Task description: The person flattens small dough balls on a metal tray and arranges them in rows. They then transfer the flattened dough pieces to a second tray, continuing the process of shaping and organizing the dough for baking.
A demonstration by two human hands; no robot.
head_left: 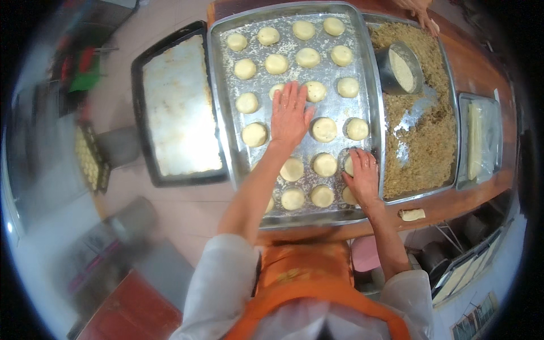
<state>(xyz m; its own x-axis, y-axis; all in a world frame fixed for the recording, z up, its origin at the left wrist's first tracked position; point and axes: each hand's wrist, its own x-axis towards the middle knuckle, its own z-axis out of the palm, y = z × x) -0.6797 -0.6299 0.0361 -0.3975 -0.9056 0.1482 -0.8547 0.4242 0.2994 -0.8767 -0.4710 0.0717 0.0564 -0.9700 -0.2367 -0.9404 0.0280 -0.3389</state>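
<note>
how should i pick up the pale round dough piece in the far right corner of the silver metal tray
Probably from above, gripping lightly around its rounded side: the pale round dough piece sits low on the silver metal tray, with gaps around it.

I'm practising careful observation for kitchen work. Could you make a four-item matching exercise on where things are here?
1. Left hand
2. Right hand
3. Grey cup
4. Black-rimmed tray

A. Amid brown crumbly mix
B. Left of the dough tray
C. Near the dough tray's right edge
D. Over the dough tray's middle

Pairs: 1-D, 2-C, 3-A, 4-B
</note>
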